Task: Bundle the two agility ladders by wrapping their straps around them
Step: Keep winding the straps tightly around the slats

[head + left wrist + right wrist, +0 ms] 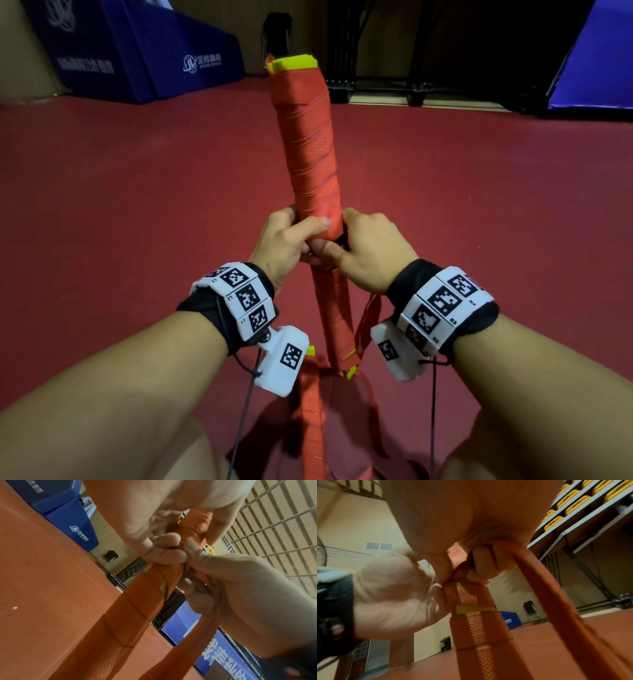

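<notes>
Right, I've got the ladder bundle (pixel 310 150) standing nearly upright in front of me, its yellow rung ends (pixel 294 63) poking out at twelve o'clock and its lower half running down toward six between my forearms. My left hand (pixel 284 240) is curled round the bundle at its middle, thumb laid across the front of the last wrap, pinning it. My right hand (pixel 370 250) sits just beside it at three o'clock, fingers (pixel 481 561) hooked round the loose strap (pixel 556 601), which trails off slack below my wrist. The top half looks tightly spiralled; below my hands the bands sit wider apart, with yellow showing through, so I judge the wrapping is only partly down. To do this turn well, I'd keep the left thumb pressing that last edge so nothing loosens, pull the slack taut with the right before going round, and overlap each pass on the one above. The risk is the strap twisting in my grip; I'd flatten it first. A second ladder lies on the red floor (pixel 137 205) at six o'clock, I think, though it's hard to tell.
</notes>
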Available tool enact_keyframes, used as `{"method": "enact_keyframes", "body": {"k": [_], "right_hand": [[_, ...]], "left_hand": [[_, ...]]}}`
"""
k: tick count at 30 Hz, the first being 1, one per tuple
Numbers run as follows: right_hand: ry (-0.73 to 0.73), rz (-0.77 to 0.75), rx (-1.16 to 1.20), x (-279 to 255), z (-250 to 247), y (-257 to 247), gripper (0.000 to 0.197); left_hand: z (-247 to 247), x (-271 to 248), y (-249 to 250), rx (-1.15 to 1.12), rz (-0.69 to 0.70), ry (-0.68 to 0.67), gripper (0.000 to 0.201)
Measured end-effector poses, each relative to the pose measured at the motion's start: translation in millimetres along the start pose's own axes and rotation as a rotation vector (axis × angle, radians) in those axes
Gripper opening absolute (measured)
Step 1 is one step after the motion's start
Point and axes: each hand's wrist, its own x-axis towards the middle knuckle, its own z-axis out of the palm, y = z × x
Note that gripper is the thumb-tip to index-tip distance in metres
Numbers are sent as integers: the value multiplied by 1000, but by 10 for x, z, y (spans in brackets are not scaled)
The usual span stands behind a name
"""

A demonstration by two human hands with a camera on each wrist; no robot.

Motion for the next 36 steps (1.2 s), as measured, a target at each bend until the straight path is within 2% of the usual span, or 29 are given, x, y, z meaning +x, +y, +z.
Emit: {"method": "enact_keyframes", "body": {"k": [7, 11, 16, 22, 24, 26, 28, 30, 31, 33, 36], "right_hand": [[3, -5, 96, 41, -12, 76, 37], [-61, -20, 97, 48, -49, 79, 33], [-162, -30, 338, 15, -120, 14, 17], [-187, -82, 469, 3, -128, -1, 24], [-144, -91, 429, 8, -118, 12, 28], [-104, -79, 408, 30, -98, 41, 32], [-125, -63, 417, 49, -75, 55, 26], [-187, -47, 492, 51, -61, 42, 12], [-219, -29, 573, 41, -60, 41, 12], [-275, 35, 769, 26, -46, 49, 22], [-287, 102, 891, 10, -39, 40, 29]], "left_hand": [[-27, 4, -29, -50, 24, 13, 21], [-33, 1, -39, -26, 32, 28, 20], [-11, -39, 20, -24, 51, 32, 39], [-7, -57, 36, -30, 89, 60, 58], [-6, -55, 42, -16, 99, 77, 65], [-8, -48, 45, 2, 108, 97, 66], [-10, -46, 50, 18, 111, 118, 64], [-19, -50, 56, 26, 104, 130, 60], [-25, -50, 56, 35, 102, 134, 58], [-40, -43, 54, 58, 105, 145, 56], [-53, -34, 59, 73, 110, 141, 55]]}}
